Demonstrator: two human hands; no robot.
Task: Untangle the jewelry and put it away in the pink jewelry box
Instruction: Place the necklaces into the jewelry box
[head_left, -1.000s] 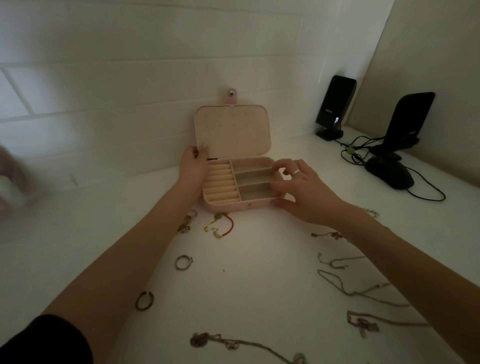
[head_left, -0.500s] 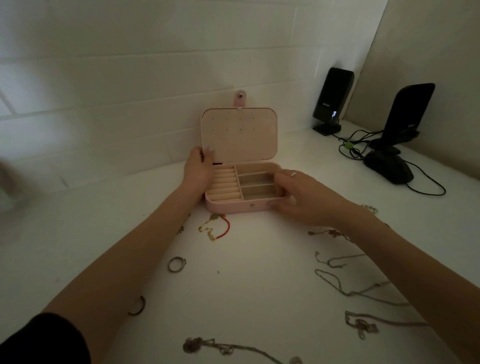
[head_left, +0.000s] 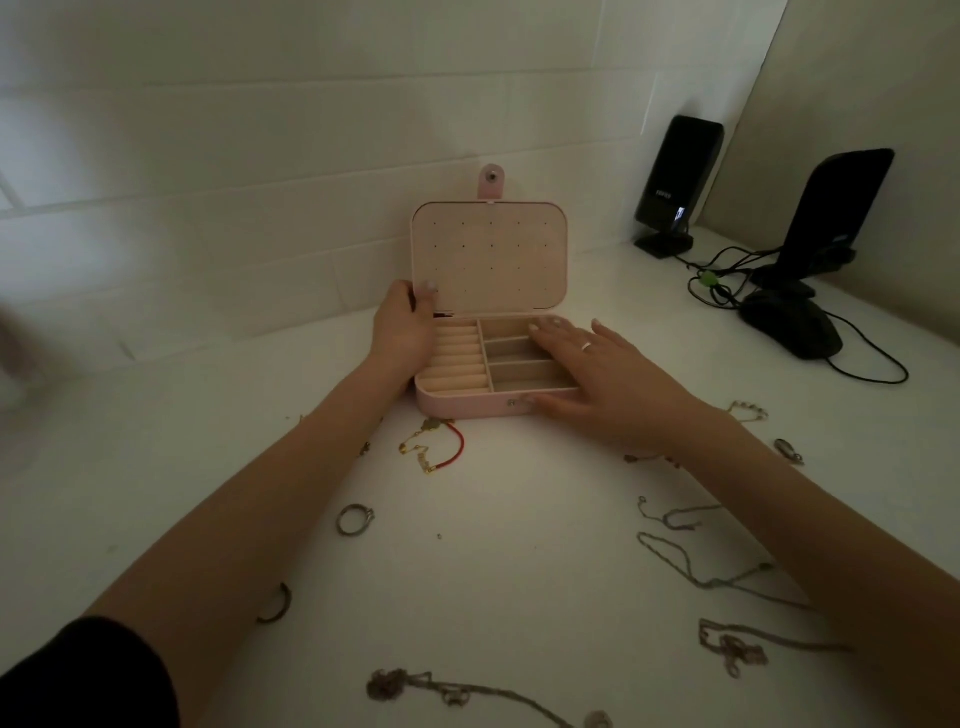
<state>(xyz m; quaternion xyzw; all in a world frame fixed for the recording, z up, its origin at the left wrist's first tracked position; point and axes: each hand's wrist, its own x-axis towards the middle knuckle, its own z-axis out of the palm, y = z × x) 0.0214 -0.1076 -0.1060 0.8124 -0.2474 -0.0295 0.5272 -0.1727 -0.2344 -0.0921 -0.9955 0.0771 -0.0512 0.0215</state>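
Desk (head_left: 519, 519): a white surface fills the lower frame and meets a pale tiled wall at the top.
Speakers (head_left: 680, 182): two black units stand at the upper right, with dark cables looped on the desk between them and a black mouse-like object just in front of the nearer one.
Pink jewelry box (head_left: 467, 408): sits open at centre frame, its lid upright against the wall, showing a dotted inner panel and a snap tab on top; ring rolls line the left side of the tray, open compartments the right.
Left hand (head_left: 402, 325): grips the left edge of the box at the hinge, thumb hooked over the lower corner of the lid.
Right hand (head_left: 608, 374): lies flat and spread over the right-hand compartments, fingers straight, thumb pressed along the box's front wall near the clasp; a ring shows on one finger.
Chains (head_left: 691, 566): several thin necklaces trail across the lower right of the desk, partly under the right forearm.
Tangled necklace (head_left: 415, 688): a knotted strand lies at the bottom centre.
Red cord bracelet (head_left: 452, 452): lies with a gold chain just in front of the box.
Ring (head_left: 355, 519): a silver band lies left of centre, beside the left forearm.
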